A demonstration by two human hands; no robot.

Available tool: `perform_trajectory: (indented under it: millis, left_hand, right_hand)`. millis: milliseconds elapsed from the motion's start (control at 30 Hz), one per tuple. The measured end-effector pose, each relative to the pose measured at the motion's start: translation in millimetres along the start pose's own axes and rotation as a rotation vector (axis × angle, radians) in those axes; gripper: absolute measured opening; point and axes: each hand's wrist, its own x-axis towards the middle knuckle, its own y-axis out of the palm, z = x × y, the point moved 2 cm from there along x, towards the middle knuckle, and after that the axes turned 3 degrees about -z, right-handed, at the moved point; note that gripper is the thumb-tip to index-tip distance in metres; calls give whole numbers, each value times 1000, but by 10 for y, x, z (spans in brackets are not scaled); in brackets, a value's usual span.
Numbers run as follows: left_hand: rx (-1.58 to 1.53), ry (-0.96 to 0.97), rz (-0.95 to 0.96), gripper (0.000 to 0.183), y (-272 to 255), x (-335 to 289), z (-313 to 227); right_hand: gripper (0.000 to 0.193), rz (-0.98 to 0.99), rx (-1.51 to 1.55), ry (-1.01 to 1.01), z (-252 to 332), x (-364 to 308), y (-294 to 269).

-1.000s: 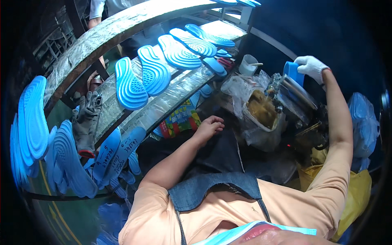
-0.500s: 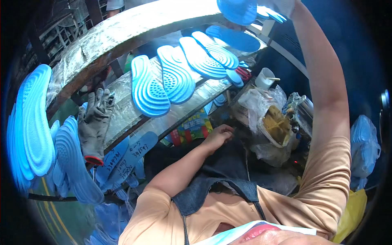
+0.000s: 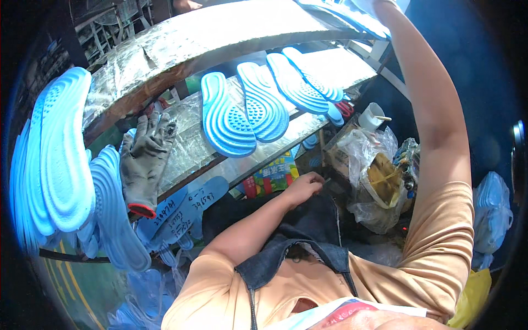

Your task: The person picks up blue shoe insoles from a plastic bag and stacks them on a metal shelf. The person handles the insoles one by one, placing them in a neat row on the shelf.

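Insoles (image 3: pixel 355 20) lie at upper shelf's (image 3: pixel 192 34) right end; white-gloved right hand (image 3: pixel 375 4) just beside them. Half a second ago it held one raised; now none shows lifted, so that piece is probably laid down. Fingers cropped: grip cannot be told. Left hand (image 3: pixel 309 185) loosely curled above dark apron (image 3: pixel 318 219), contents unclear.

Bright-blue, elongated insoles (image 3: pixel 358 23) lie flat, apparently overlapping (glare obscures detail), at pale upper bench's (image 3: pixel 231 26) right end.
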Motion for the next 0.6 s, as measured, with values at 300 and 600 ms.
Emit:
perform_trajectory:
  millis: [300,600]
  left_hand:
    - [153,8,-51,33,-85,-24,78]
    - [351,240,-241,39,-241,-274,56]
  right_hand:
    - [60,-103,459,-23,289,-1212,-475]
    - [47,-321,1181,-202,856,-2216,-22]
